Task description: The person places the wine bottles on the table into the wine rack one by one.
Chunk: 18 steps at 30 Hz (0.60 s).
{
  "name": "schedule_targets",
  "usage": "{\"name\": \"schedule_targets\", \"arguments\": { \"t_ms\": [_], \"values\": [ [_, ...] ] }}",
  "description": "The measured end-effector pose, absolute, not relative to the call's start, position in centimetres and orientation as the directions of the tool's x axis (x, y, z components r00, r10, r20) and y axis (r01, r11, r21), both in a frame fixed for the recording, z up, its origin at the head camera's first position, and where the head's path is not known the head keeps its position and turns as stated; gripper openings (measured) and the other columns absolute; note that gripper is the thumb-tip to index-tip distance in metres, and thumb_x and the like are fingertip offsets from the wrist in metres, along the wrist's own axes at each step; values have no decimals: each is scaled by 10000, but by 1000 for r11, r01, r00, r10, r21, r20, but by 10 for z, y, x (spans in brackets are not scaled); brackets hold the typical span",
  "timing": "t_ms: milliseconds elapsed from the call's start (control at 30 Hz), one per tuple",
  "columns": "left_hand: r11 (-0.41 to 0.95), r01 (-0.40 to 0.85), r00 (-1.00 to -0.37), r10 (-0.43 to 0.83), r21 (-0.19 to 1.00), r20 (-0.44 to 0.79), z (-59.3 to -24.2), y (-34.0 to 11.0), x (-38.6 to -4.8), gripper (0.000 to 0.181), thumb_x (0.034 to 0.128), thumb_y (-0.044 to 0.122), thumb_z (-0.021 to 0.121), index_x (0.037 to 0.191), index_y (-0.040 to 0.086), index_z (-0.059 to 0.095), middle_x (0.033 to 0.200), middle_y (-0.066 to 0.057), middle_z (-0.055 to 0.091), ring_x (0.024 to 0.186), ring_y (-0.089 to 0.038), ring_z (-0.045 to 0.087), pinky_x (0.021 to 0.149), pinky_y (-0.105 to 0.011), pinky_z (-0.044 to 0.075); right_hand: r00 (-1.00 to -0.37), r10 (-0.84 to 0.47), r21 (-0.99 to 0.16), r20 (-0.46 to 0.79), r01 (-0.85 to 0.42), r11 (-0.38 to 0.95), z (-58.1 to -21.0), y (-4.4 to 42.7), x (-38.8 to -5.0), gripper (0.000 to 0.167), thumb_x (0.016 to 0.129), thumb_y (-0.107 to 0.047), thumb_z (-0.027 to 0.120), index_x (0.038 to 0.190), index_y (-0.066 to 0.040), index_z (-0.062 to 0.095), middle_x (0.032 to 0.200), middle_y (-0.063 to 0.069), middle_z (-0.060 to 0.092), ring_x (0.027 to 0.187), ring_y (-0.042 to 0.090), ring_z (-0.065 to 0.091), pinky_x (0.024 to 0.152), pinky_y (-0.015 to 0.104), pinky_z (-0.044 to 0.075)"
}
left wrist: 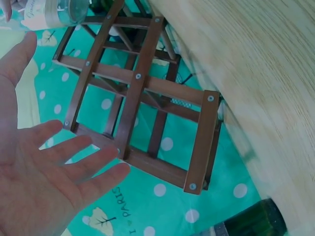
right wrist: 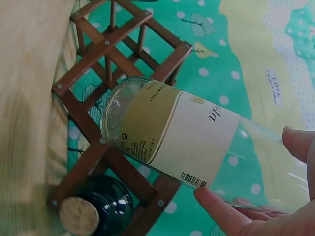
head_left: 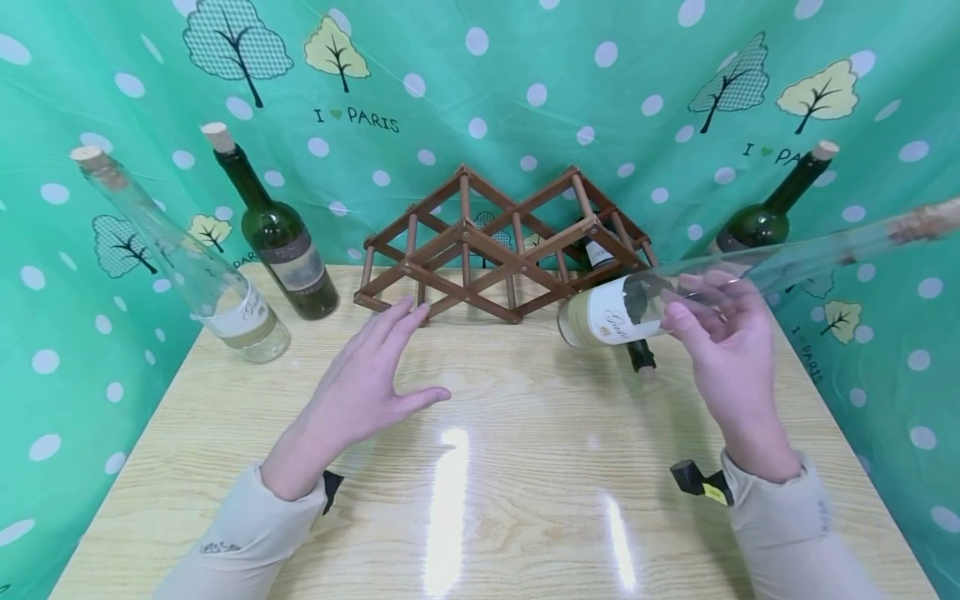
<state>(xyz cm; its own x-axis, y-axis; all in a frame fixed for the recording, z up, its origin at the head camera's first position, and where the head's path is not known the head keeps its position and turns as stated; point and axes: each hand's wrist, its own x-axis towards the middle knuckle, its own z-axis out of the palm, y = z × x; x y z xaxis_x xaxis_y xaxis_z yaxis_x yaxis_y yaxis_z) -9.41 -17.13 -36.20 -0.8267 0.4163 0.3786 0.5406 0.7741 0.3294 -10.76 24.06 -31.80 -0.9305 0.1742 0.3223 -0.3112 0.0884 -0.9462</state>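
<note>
My right hand point(head_left: 731, 358) grips a clear glass bottle point(head_left: 611, 310) with a white and gold label and a cork. The bottle is tilted almost level, its base towards the brown wooden wine rack point(head_left: 517, 265) and its neck pointing right. In the right wrist view the bottle's base point(right wrist: 114, 110) appears in front of the rack; whether they touch, I cannot tell. A dark green corked bottle point(right wrist: 115, 199) lies in the rack's right end, neck outward. My left hand point(head_left: 360, 387), fingers spread, holds nothing and hovers before the rack's left end.
On the left of the wooden table point(head_left: 525, 467) stand a clear corked bottle point(head_left: 243, 321) and a green corked bottle point(head_left: 288, 250). Another green bottle point(head_left: 757, 225) stands at the back right, partly behind the held one. A green patterned cloth point(head_left: 480, 83) hangs behind and at both sides.
</note>
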Motion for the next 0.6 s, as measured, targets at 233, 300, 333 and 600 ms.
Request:
{"name": "schedule_targets", "arguments": {
  "t_ms": [233,300,333,600],
  "values": [
    [753,576,-802,445,318,400,-365,-162,-96,1142,789,577,907,1645,63,353,1674,-175,363,1501,-412,396,1193,-637,347,-945,105,-950,310,-304,73,-327,225,-107,520,987,-39,749,1431,-27,477,1412,167,564,1207,238,667,914,239,589],
    [747,584,-796,452,318,402,-366,-159,-96,1140,792,575,907,1644,58,354,1679,-172,357,1501,-416,396,1198,-632,343,-947,84,-950,311,-307,54,-331,220,-107,510,989,-25,740,1426,-32,476,1411,173,564,1213,236,671,931,249,585],
    [744,586,-795,454,319,402,-366,-158,-96,1139,793,575,906,1645,59,352,1680,-173,355,1500,-419,396,1202,-624,341,-948,73,-951,309,-306,47,-333,217,-107,507,991,-21,735,1424,-39,470,1411,171,563,1214,231,672,935,246,582],
    [732,599,-787,465,324,405,-365,-148,-95,1136,787,567,913,1642,66,356,1672,-183,360,1497,-403,406,1204,-592,356,-960,10,-960,280,-279,23,-344,200,-108,498,991,-7,732,1405,-66,462,1425,178,567,1242,234,666,967,266,574]
  ]
}}
